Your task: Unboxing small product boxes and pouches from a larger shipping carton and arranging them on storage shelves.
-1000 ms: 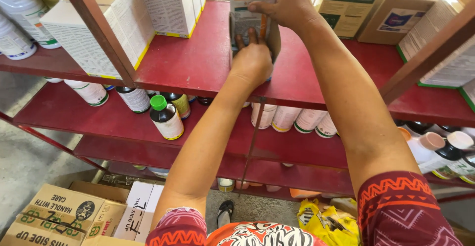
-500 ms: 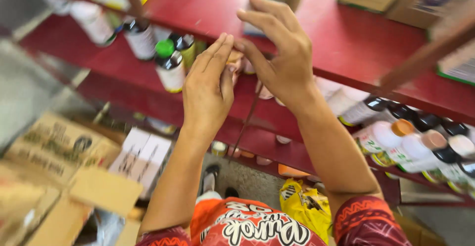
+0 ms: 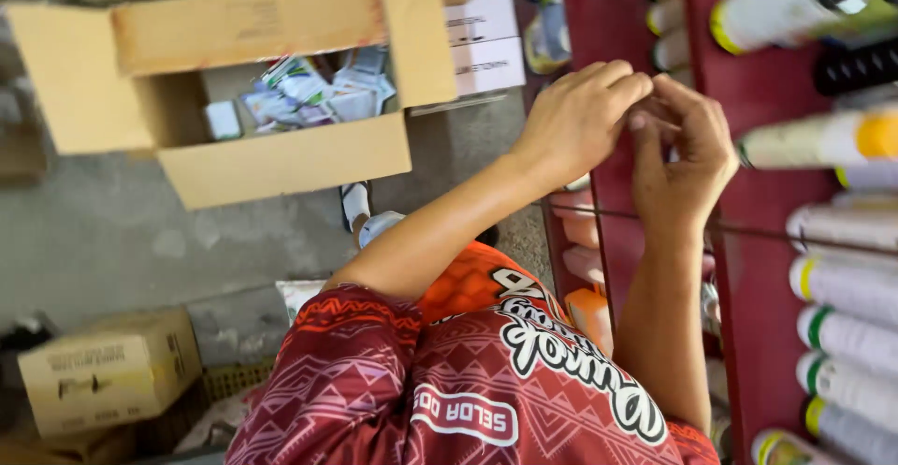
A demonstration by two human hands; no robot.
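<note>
Grey concrete floor (image 3: 140, 240) fills the left half of the view, and a dark red metal shelf rack (image 3: 767, 268) runs down the right side. Lying on the rack from one to five o'clock are rows of white plastic bottles with coloured caps (image 3: 842, 334), yellow, orange and green among them.

At about one o'clock from the centre the two hands meet in front of the rack. The left hand (image 3: 575, 119) is curled, its knuckles bent over, and the right hand (image 3: 687, 152) has its fingertips drawn together against the left hand's fingers. Whether anything small is pinched between them cannot be told; nothing shows in either hand. Both forearms rise from the maroon and orange patterned jersey (image 3: 468, 371) at six o'clock.

An open brown cardboard box (image 3: 281, 161) stands on the floor at eleven o'clock, well apart from the hands, with small white and green packets (image 3: 309, 95) heaped inside. A smaller closed cardboard carton (image 3: 108, 367) lies at eight o'clock. White printed cartons (image 3: 482, 39) sit at twelve o'clock, just beside the open box.
</note>
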